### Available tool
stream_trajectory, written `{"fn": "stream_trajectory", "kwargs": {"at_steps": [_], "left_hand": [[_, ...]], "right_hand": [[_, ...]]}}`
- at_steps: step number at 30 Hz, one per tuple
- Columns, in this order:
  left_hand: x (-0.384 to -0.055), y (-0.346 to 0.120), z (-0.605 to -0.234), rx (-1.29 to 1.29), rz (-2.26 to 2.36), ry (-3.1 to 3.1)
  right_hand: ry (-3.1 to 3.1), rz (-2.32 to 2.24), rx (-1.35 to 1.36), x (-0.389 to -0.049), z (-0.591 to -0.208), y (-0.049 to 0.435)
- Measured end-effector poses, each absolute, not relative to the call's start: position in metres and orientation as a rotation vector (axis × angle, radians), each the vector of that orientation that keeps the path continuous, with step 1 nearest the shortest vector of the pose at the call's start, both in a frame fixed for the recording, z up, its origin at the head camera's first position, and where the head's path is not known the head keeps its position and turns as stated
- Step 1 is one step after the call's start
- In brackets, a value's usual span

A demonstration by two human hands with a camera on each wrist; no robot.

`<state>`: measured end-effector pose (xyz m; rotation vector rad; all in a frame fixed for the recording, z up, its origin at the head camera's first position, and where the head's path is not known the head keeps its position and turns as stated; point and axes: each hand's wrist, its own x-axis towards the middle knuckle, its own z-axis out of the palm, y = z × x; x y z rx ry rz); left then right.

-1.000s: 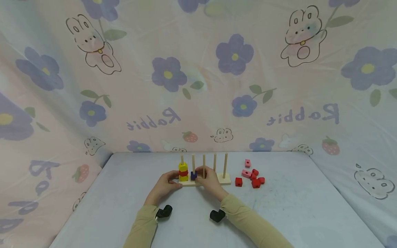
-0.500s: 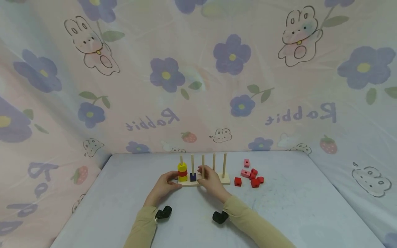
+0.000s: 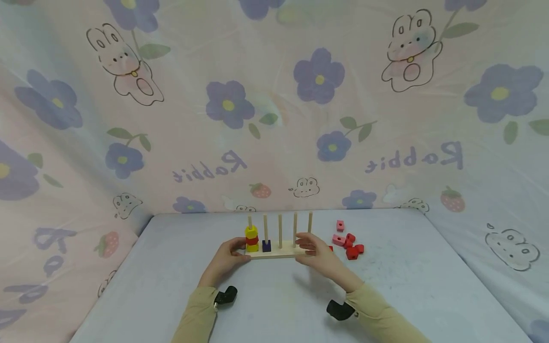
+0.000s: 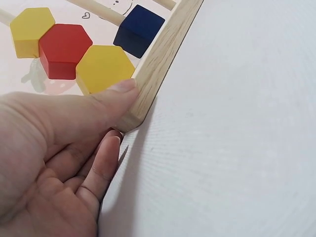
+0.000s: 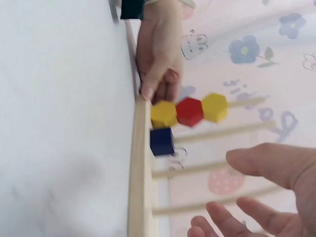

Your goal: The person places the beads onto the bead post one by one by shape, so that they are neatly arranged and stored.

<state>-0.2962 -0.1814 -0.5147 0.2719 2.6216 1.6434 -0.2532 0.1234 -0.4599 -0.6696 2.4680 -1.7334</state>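
Appeared to fall between two block placements, with a dark blue block (image 3: 267,246) seated at the foot of the second peg (image 3: 265,228) and a yellow-red-yellow stack (image 3: 251,241) on the first peg (image 3: 250,221). Probably called next for a rightward reach to the loose red blocks (image 3: 352,253) and pink blocks (image 3: 338,240), then a pinch. Steadied the wooden peg board (image 3: 274,255) at its left end in the grip of the left hand (image 3: 225,257), thumb on its edge. Kept the right hand (image 3: 320,257) empty near the board's right end, fingers loosely spread, thumb apart.
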Motion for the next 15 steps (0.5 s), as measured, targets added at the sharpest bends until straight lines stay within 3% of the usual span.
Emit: {"fn": "stream_trajectory", "kwargs": {"at_steps": [15], "left_hand": [[-0.296,-0.182,-0.516,0.285,1.647,2.618]], "right_hand": [[2.734,-1.605,-0.454,-0.251,-0.466,0.201]]}}
